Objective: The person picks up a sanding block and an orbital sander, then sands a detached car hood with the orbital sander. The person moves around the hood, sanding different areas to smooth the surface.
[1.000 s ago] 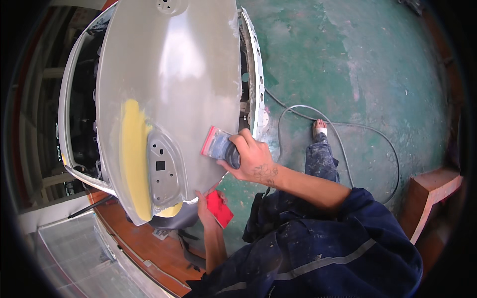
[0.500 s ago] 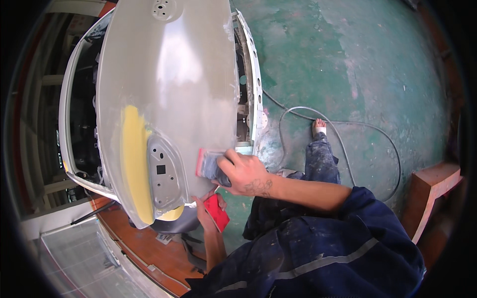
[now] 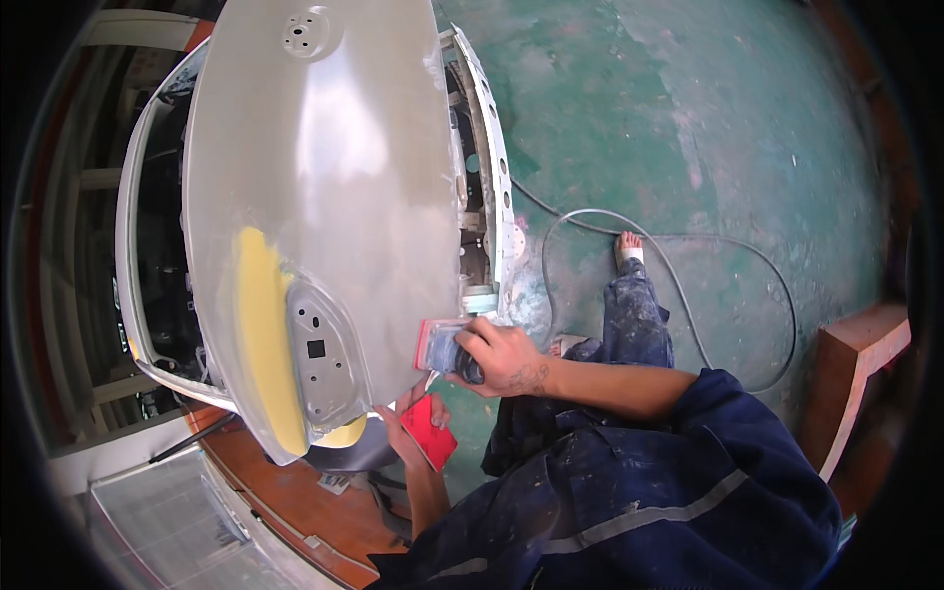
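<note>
A beige-grey car body panel (image 3: 393, 246) fills the middle left. My right hand (image 3: 506, 359) is closed round a blue-grey sanding block (image 3: 443, 346) with a red edge, which lies against the panel's right lower border. Below it, my left hand (image 3: 401, 433) grips a flat red pad (image 3: 430, 435) beside the panel's near corner; its fingers are partly hidden behind the pad. A smooth yellow filler patch (image 3: 261, 329) runs along the panel's lower left, next to a recessed area (image 3: 329, 388) with several holes.
A grey hose (image 3: 669, 270) loops over the green floor (image 3: 610, 118) on the right, near a foot (image 3: 629, 241). An orange-brown stand (image 3: 865, 339) is at the far right. A glass-like pane (image 3: 162, 511) and orange-brown surface (image 3: 270, 482) lie at lower left.
My right hand and the sanding block have moved right and slightly nearer, toward the panel's edge. The panel has shifted a little left in view. The red pad now shows more of its face.
</note>
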Available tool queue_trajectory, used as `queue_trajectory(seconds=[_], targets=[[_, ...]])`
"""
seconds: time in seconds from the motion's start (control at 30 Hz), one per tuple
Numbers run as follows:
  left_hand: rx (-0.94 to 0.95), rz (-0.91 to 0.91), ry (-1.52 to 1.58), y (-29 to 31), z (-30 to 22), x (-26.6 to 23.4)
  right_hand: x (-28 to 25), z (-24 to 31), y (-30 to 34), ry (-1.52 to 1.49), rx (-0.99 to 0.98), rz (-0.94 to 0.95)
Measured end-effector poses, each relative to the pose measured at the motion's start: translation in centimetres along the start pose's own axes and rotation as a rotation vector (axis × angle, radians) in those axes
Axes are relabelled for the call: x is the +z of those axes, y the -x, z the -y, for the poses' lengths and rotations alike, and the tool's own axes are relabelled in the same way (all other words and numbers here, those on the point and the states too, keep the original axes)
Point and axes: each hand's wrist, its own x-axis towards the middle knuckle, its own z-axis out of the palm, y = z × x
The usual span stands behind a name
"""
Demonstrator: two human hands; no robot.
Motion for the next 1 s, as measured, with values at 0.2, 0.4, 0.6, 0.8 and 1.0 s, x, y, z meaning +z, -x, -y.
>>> queue_trajectory(seconds=[0.2,0.4,0.6,0.8,1.0], targets=[[0.016,-0.032,-0.100,-0.1,-0.1,1.1,-3.2,-3.6,-6.7,-0.056,0.373,-0.196],[0.079,-0.133,-0.037,-0.1,0.3,2.3,-4.2,-4.5,-9.0,-0.096,0.389,-0.255],[0.051,-0.057,-0.091,0.1,0.1,2.4,-2.0,-1.7,-0.9,-0.114,0.443,0.029],[0.046,-0.056,-0.088,0.1,0.3,1.6,-2.8,-3.3,-3.3,-0.107,0.410,-0.076],[0.030,-0.073,-0.090,0.2,0.2,2.2,-3.0,-2.9,-2.1,-0.075,0.366,-0.034]])
